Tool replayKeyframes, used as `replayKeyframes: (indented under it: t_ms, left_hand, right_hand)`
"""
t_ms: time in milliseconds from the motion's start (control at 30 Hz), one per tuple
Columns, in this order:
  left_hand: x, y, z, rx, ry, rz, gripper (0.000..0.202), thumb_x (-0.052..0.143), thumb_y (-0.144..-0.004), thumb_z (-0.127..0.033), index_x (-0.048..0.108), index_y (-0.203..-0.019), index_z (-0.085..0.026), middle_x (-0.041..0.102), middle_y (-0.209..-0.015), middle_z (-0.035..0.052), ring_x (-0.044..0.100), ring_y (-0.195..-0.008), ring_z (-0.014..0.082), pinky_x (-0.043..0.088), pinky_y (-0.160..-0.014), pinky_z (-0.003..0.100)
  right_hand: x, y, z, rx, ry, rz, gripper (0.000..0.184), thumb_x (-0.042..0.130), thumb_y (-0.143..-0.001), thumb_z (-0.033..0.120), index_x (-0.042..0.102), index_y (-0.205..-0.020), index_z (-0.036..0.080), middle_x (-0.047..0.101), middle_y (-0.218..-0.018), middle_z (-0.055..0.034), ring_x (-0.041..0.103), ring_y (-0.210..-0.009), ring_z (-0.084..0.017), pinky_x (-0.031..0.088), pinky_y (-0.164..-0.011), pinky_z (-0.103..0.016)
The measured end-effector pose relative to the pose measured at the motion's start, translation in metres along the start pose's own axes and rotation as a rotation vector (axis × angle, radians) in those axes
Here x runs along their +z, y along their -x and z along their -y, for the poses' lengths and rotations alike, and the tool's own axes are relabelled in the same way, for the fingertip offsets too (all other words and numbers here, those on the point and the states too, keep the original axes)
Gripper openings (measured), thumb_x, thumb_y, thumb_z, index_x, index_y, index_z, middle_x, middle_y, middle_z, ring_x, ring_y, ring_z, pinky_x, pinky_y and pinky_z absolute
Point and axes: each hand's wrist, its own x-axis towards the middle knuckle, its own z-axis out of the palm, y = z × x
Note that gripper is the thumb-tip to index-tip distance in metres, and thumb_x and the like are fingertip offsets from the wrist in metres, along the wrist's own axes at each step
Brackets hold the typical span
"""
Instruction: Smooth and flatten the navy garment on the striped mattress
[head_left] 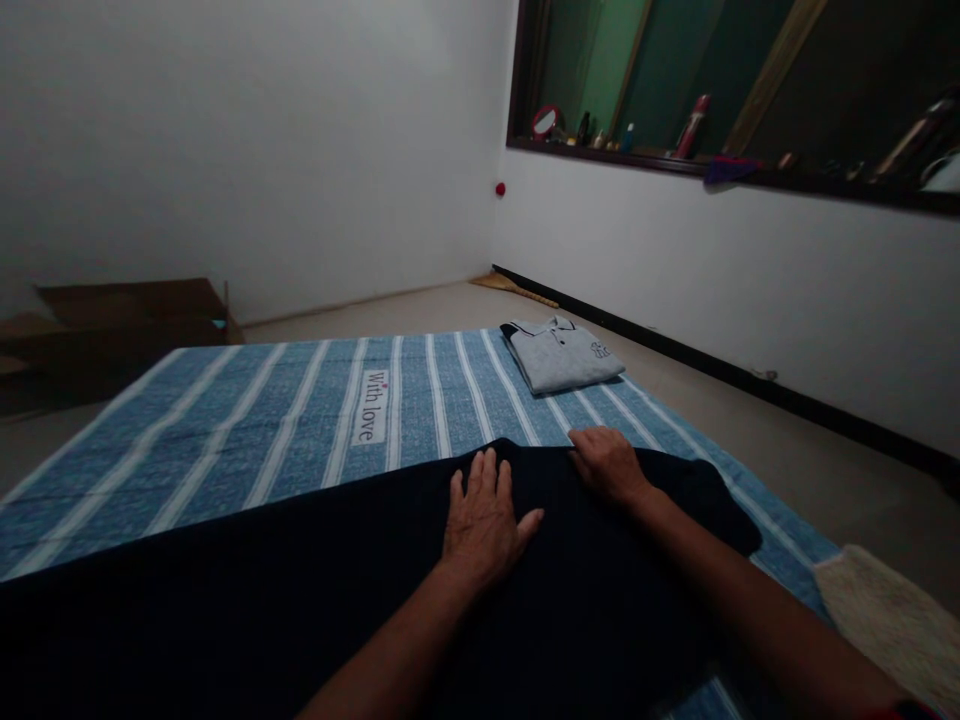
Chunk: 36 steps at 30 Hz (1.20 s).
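A long dark garment [285,590] lies spread over the near part of a blue-and-white striped cloth surface [300,420]. Its exact kind cannot be made out; the right end narrows to a rounded, sleeve-like part. My left hand [484,520] rests flat on the garment near its far edge, fingers stretched and thumb apart. To the right, my right hand [609,465] has its fingers curled over that far edge, closed on the fabric. Beyond my hands sits a folded grey polo shirt [566,355] with a dark-trimmed collar, touched by neither hand.
An open cardboard box [135,325] stands on the floor at the left. A broom [514,288] lies along the wall in the far corner. Bottles and a red thermos-like flask [691,127] line the window ledge. Beige fabric [892,620] is at the lower right.
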Motion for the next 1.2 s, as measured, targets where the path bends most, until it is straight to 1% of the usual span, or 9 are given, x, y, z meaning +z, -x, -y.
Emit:
replayKeyframes:
  t_ms: [200,333,467,600,700,933,1033,1100,1200]
  left_hand:
    - [0.011,-0.001,0.002,0.017,-0.018,-0.044,0.077,0.034,-0.086,-0.062,0.04,-0.14,-0.007,0.026,-0.15,0.0198,0.02,-0.141,0.0323,0.02,-0.111,0.055]
    - [0.011,0.0,0.002,0.044,-0.022,-0.105,0.072,0.037,-0.088,-0.058,0.043,-0.137,-0.007,0.029,-0.149,0.0205,0.022,-0.14,0.0333,0.022,-0.11,0.056]
    - [0.006,0.007,-0.002,0.207,-0.012,-0.136,0.052,0.041,-0.092,-0.041,0.047,-0.135,-0.011,0.034,-0.148,0.0151,0.027,-0.139,0.0286,0.025,-0.111,0.051]
    - [0.007,0.012,-0.005,0.279,0.032,-0.066,0.043,0.041,-0.093,-0.033,0.051,-0.131,-0.015,0.047,-0.141,0.0118,0.041,-0.132,0.0262,0.035,-0.107,0.049]
    - [0.008,0.013,-0.007,0.275,0.018,-0.098,0.042,0.042,-0.093,-0.031,0.053,-0.129,-0.013,0.048,-0.14,0.0134,0.042,-0.13,0.0275,0.036,-0.106,0.05]
    - [0.006,0.015,-0.008,0.305,0.023,-0.125,0.037,0.043,-0.092,-0.025,0.057,-0.123,-0.011,0.052,-0.135,0.0159,0.045,-0.128,0.0285,0.039,-0.104,0.048]
    - [0.005,0.015,-0.008,0.303,0.043,-0.121,0.037,0.043,-0.092,-0.025,0.055,-0.124,-0.012,0.052,-0.135,0.0159,0.045,-0.128,0.0285,0.039,-0.104,0.049]
    - [0.003,0.015,-0.008,0.309,0.045,-0.114,0.037,0.042,-0.092,-0.025,0.055,-0.125,-0.011,0.052,-0.136,0.016,0.044,-0.128,0.0287,0.038,-0.104,0.049]
    - [0.001,0.015,-0.008,0.322,0.046,-0.106,0.037,0.041,-0.092,-0.024,0.055,-0.125,-0.011,0.051,-0.136,0.0157,0.044,-0.129,0.0286,0.037,-0.104,0.049]
  right_hand:
    - [0.009,0.038,0.034,-0.337,-0.183,-0.092,0.036,0.042,-0.093,0.027,0.053,-0.125,0.014,0.053,-0.133,-0.0146,0.044,-0.126,-0.025,0.036,-0.104,-0.042]
    - [0.017,0.052,0.038,-0.322,-0.23,0.001,0.048,0.046,-0.091,0.029,0.043,-0.136,0.013,0.043,-0.143,-0.0148,0.035,-0.134,-0.026,0.034,-0.107,-0.048]
    - [0.017,0.05,0.035,-0.306,-0.226,0.004,0.05,0.048,-0.09,0.03,0.043,-0.136,0.013,0.042,-0.143,-0.0155,0.036,-0.134,-0.026,0.034,-0.108,-0.048]
    - [0.016,0.055,0.036,-0.298,-0.177,-0.108,0.043,0.05,-0.088,0.027,0.053,-0.127,0.01,0.051,-0.135,-0.0183,0.045,-0.128,-0.029,0.038,-0.105,-0.048]
    - [0.014,0.061,0.037,-0.346,-0.146,-0.191,0.033,0.048,-0.088,0.02,0.059,-0.118,0.011,0.059,-0.126,-0.0166,0.052,-0.121,-0.028,0.042,-0.102,-0.046]
    - [0.003,0.06,0.039,-0.286,-0.178,-0.174,0.027,0.051,-0.085,0.017,0.061,-0.11,0.013,0.063,-0.118,-0.0166,0.058,-0.11,-0.03,0.046,-0.094,-0.05]
    - [-0.017,0.07,0.044,-0.224,-0.332,-0.191,0.022,0.048,-0.087,0.016,0.063,-0.102,0.014,0.067,-0.106,-0.0144,0.062,-0.1,-0.026,0.047,-0.089,-0.043]
    - [-0.036,0.089,0.049,-0.144,-0.523,-0.149,0.021,0.045,-0.09,0.02,0.065,-0.097,0.016,0.068,-0.091,-0.0099,0.063,-0.084,-0.02,0.048,-0.077,-0.034]
    - [-0.056,0.129,0.059,0.07,-0.886,0.093,0.028,0.048,-0.09,0.033,0.065,-0.074,0.017,0.063,-0.066,-0.0031,0.058,-0.061,-0.014,0.042,-0.058,-0.026]
